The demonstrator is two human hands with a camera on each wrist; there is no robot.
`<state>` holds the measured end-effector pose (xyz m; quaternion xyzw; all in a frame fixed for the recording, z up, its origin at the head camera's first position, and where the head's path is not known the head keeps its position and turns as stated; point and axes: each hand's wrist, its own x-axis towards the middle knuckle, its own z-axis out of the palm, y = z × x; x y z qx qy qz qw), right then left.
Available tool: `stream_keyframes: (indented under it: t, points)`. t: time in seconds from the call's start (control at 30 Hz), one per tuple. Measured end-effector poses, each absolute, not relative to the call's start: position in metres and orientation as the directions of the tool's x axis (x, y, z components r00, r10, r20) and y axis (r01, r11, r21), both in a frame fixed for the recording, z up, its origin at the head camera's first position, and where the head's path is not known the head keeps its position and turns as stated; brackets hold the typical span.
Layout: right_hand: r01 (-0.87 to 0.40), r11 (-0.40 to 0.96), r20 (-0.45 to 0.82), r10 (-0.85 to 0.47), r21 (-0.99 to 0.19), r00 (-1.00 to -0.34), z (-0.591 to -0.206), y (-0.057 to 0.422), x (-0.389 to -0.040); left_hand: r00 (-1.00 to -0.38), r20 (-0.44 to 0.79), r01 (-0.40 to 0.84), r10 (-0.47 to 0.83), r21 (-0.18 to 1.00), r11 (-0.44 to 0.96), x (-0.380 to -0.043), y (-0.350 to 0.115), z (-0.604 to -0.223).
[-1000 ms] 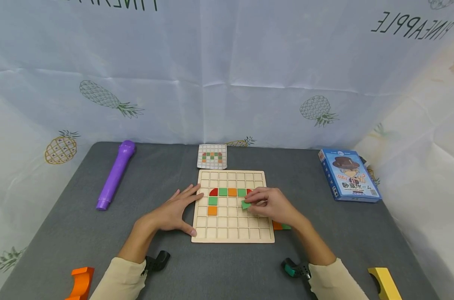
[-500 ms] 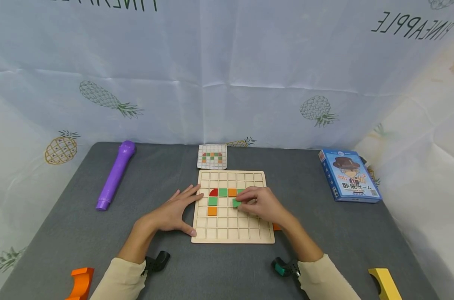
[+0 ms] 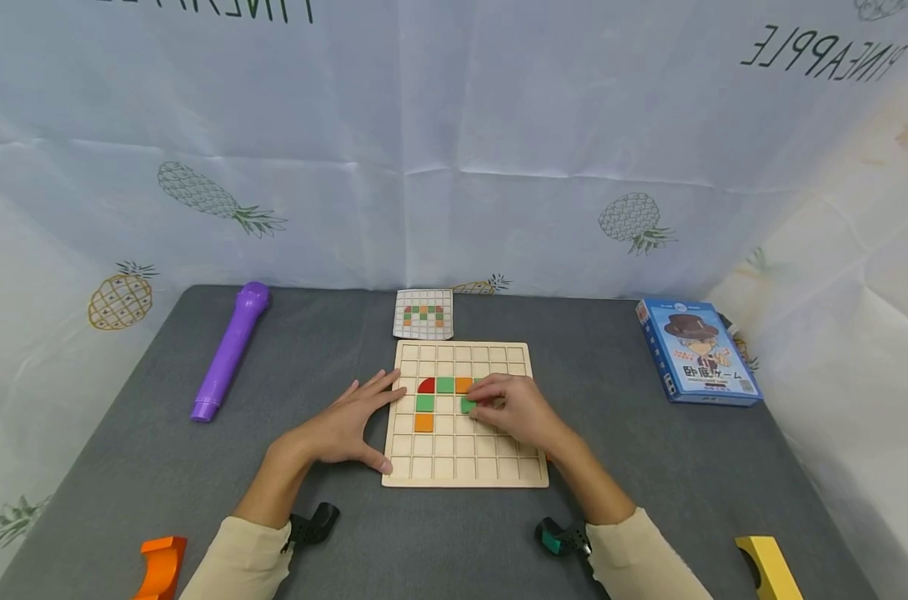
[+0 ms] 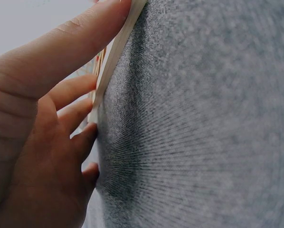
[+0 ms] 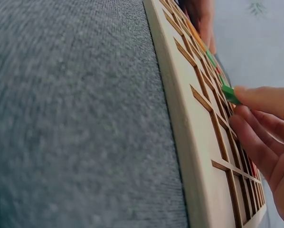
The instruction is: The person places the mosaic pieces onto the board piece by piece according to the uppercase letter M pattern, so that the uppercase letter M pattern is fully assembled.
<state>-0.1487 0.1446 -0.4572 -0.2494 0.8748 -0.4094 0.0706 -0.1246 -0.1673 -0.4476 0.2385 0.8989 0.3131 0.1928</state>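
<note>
In the head view a wooden grid board (image 3: 464, 472) lies flat on the grey table. My left hand (image 3: 341, 427) rests along its left edge, thumb and fingers spread. With thumb and fingertips my right hand (image 3: 517, 410) pinches a green square tile (image 3: 467, 405) over the board's middle; the right wrist view shows this green tile (image 5: 231, 94) tilted, at the grid. Set in the cells are a red quarter-round tile (image 3: 427, 386), green tiles (image 3: 444, 385) and orange tiles (image 3: 423, 423). My right hand hides the row's right part.
Behind the board lies a pattern card (image 3: 423, 332). A purple microphone (image 3: 232, 354) is at the left, a blue game box (image 3: 697, 354) at the right. An orange arch block (image 3: 163, 567) and a yellow arch block (image 3: 770, 567) lie near the front.
My right hand has moved left across the board with the green tile, covering the tiles at the row's right end. The left hand has stayed in place.
</note>
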Motion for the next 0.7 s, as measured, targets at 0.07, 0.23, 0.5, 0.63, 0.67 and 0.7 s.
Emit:
stream_keyframes:
  t: [0.07,0.23,0.5,0.63,0.67,0.7]
  points:
    - [-0.384,0.549,0.081,-0.495,-0.742,-0.865,-0.4574,0.1428,-0.1490,-0.812,-0.196,0.309,0.550,0.654,0.690,-0.1246,-0.1675,-0.4480]
    - [-0.386,0.568,0.077,-0.491,-0.727,-0.868,-0.4568,0.1393,-0.1494,-0.813,-0.195,0.309,0.548,0.653,0.692,-0.1251,-0.1677,-0.4492]
    - [-0.374,0.592,0.068,-0.472,-0.714,-0.879,-0.4560,0.1378,-0.1487,-0.814,-0.202,0.302,0.544,0.654,0.694,-0.1259,-0.1665,-0.4479]
    - [-0.378,0.588,0.065,-0.482,-0.715,-0.874,-0.4565,0.1363,-0.1482,-0.813,-0.205,0.299,0.545,0.656,0.693,-0.1258,-0.1664,-0.4473]
    - [-0.378,0.588,0.063,-0.484,-0.715,-0.873,-0.4566,0.1360,-0.1480,-0.813,-0.206,0.299,0.545,0.656,0.693,-0.1258,-0.1665,-0.4472]
    - [-0.380,0.588,0.063,-0.487,-0.714,-0.871,-0.4567,0.1358,-0.1478,-0.813,-0.206,0.298,0.545,0.656,0.693,-0.1258,-0.1665,-0.4472]
